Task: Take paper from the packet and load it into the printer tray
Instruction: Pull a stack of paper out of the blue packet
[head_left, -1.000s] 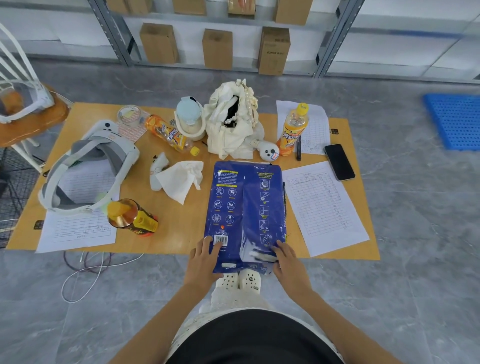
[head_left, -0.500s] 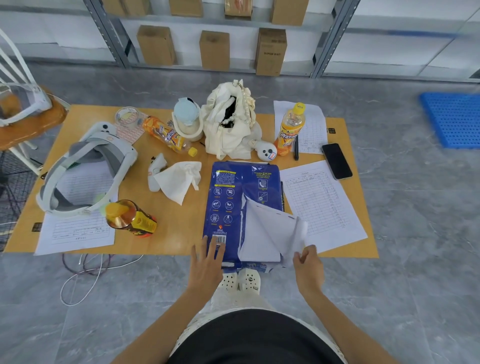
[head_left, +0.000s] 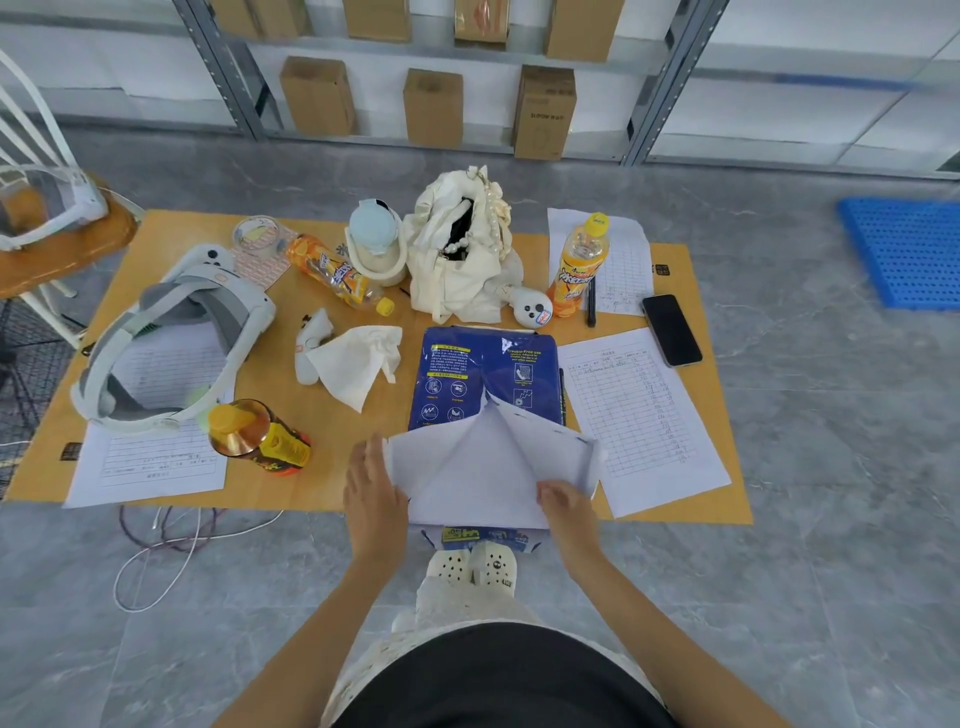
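A dark blue paper packet (head_left: 483, 374) lies lengthwise on the low wooden table (head_left: 332, 467), its near end hanging over the front edge. White sheets of paper (head_left: 483, 467) are drawn out over the packet's near half, bent into folds. My left hand (head_left: 371, 499) rests with fingers spread on the sheets' left edge. My right hand (head_left: 566, 506) grips the sheets at their near right side. No printer or printer tray is in view.
On the table stand a cream bag (head_left: 460, 249), orange drink bottles (head_left: 579, 265), a fallen bottle (head_left: 260, 436), a white headset (head_left: 166, 338), a tissue (head_left: 358, 364), a phone (head_left: 671, 330) and printed forms (head_left: 639, 415). Cables (head_left: 166, 540) lie on the floor left.
My right hand has pulled white sheets out of the packet's near end toward me. My left hand moved from pressing the packet to the sheets' left edge.
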